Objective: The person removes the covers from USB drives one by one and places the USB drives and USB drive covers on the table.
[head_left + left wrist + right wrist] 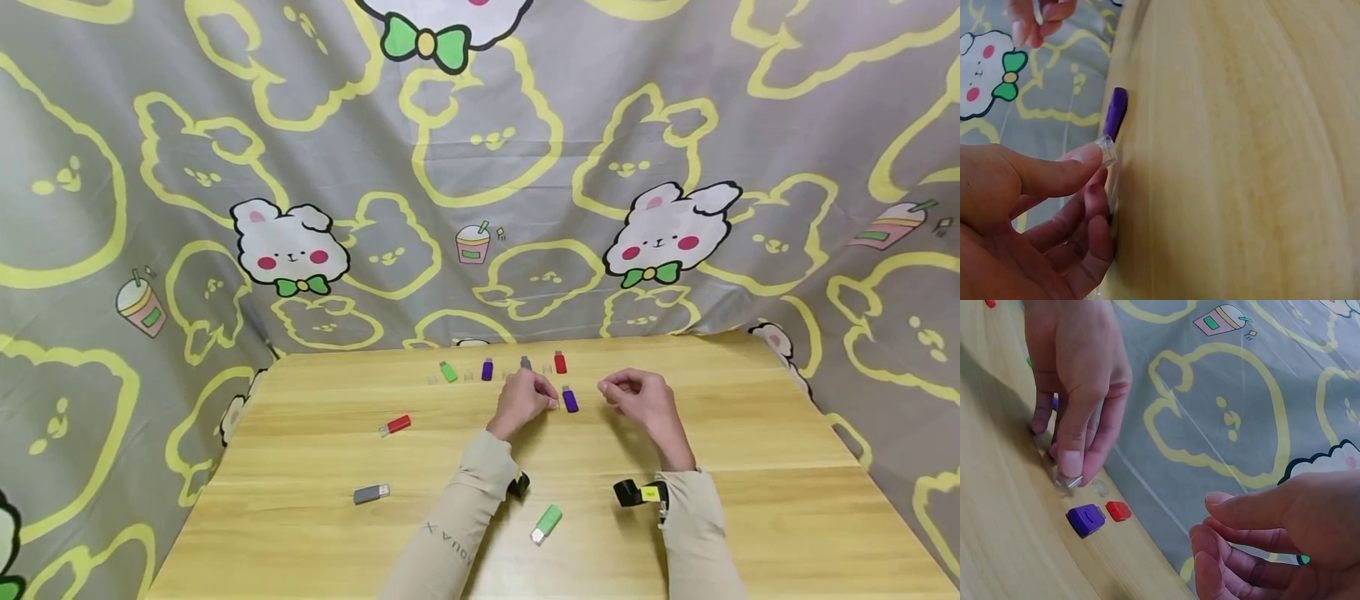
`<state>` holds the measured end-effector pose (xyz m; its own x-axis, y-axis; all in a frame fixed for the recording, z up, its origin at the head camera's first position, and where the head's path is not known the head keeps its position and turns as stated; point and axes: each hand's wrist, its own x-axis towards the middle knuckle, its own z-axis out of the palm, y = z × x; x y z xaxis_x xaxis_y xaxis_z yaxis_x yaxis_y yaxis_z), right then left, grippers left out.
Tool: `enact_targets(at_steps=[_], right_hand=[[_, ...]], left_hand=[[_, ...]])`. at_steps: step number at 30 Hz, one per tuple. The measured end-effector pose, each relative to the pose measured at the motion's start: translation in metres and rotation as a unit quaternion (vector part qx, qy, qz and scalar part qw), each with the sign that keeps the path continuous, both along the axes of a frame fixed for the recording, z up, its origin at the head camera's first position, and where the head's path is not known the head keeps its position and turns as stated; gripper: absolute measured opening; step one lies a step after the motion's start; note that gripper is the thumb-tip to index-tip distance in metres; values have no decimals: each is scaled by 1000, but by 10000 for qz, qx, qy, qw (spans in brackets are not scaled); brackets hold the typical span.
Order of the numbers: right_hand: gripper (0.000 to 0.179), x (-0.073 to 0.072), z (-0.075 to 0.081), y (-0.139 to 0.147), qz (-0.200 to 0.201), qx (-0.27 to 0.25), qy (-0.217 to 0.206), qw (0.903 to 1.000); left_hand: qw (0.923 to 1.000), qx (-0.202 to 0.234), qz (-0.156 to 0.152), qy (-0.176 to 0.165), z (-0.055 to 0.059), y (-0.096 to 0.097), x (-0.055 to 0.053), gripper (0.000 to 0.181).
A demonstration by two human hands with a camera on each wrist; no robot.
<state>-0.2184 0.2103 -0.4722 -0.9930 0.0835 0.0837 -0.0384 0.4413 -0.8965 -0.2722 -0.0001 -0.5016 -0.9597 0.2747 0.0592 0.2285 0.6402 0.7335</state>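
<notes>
My left hand (519,402) pinches a small clear plastic cap (1107,151) between thumb and forefinger, just above the table. Right beside that cap lies a purple USB flash drive (571,401), its metal plug pointing to the back; the two are apart. To the right of the drive, my right hand (641,402) hovers with loosely bent fingers and holds nothing. Behind the hands, a red flash drive (560,363) and a grey one (526,363) lie near the table's back edge, the grey one partly covered by the left hand.
Further along the back row are a purple drive (487,369) and a green drive (448,372), with small clear caps (468,377) between them. Other drives lie nearer: red (397,425) and grey (371,493) at left, green (547,523) in front. A patterned curtain (405,275) surrounds the table.
</notes>
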Motion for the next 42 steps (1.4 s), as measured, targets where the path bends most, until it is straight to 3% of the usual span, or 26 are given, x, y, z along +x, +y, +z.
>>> enact_targets(at_steps=[7,17,22,31,37,42], right_hand=[[21,-2,0,-2,8,-75,-28,10000],[19,1,-3,-4,-41,43,-99,9999],[19,1,-3,-6,-75,86,-61,9999],[15,1,1,-11,232,187,161,9994],[16,1,1,-20,730,607,264,9951],[17,0,4,-31,1068,845,230,9904]], left_hand=[[9998,-185,81,-26,-1,3,-3,8],[9982,-556,203,49,-5,7,1,11],[9995,-247,149,109,-4,1,5,6],[9968,698,280,273,8,-44,18,9],[9934,1058,418,180,7,-81,29,10],[9887,1386,508,254,8,-102,31,13]])
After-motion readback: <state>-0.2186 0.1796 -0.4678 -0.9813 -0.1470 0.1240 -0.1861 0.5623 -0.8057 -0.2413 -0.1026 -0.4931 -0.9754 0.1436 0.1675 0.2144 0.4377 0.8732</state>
